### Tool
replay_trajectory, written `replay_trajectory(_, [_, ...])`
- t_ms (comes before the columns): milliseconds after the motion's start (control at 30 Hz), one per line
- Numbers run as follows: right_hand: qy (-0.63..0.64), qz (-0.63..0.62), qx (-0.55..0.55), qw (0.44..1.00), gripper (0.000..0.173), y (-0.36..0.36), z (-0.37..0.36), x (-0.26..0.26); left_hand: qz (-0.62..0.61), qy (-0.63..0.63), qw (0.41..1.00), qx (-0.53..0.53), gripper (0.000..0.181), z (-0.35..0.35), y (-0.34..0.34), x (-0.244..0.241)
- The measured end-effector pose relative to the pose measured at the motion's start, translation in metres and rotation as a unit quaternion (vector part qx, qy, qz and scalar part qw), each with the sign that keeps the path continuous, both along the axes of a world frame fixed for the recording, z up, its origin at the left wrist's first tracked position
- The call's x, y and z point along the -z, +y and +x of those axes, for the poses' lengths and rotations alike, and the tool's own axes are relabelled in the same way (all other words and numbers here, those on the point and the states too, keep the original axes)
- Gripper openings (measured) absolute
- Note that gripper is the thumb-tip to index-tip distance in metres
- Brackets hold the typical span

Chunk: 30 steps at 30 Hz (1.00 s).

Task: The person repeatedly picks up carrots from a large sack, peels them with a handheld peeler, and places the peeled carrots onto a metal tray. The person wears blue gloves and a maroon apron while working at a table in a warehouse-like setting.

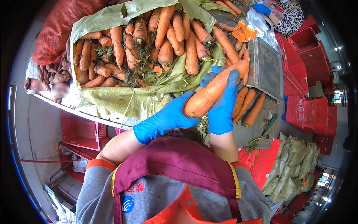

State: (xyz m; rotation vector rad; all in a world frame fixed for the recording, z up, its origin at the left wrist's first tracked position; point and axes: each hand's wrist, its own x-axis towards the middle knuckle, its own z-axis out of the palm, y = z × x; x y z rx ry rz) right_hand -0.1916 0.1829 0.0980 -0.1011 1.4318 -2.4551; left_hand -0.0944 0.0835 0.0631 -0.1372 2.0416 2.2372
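A large carrot [214,89] lies slantwise across both of my blue-gloved hands. My left hand [174,112] grips its thick lower end. Around the upper part, my right hand [225,98] has its fingers wrapped. Just beyond them stands a pale green woven sack [112,98], its mouth rolled back, full of carrots [165,53] with dirt and leafy stems among them. Several loose carrots [246,103] lie on the table to the right of my right hand, and more lie past the sack's right edge.
A metal-rimmed tray or scale [265,67] sits right of the sack. A green-handled knife [271,122] lies nearby. At left are a red mesh sack [67,28] and reddish tubers [61,71]. Red crates [310,114] and filled sacks [293,165] stand right. Another person's gloved hand [260,9] shows top right.
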Motion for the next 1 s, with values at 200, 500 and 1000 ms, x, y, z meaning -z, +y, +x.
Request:
replay_trajectory(200, [-0.026,0.066,0.002,0.998,0.058,0.001,0.0,-0.002,0.149,-0.067,0.986,-0.025,0.081,0.008,0.005,-0.002])
replay_trajectory(500, [-0.017,0.093,0.0,0.996,0.061,0.001,0.002,-0.006,0.334,-0.078,0.939,-0.012,0.07,0.012,-0.001,0.008])
replay_trajectory(1000, [0.043,-0.031,-0.112,0.992,0.062,0.007,0.003,0.016,0.153,-0.077,0.984,0.052,0.069,0.0,0.003,0.015])
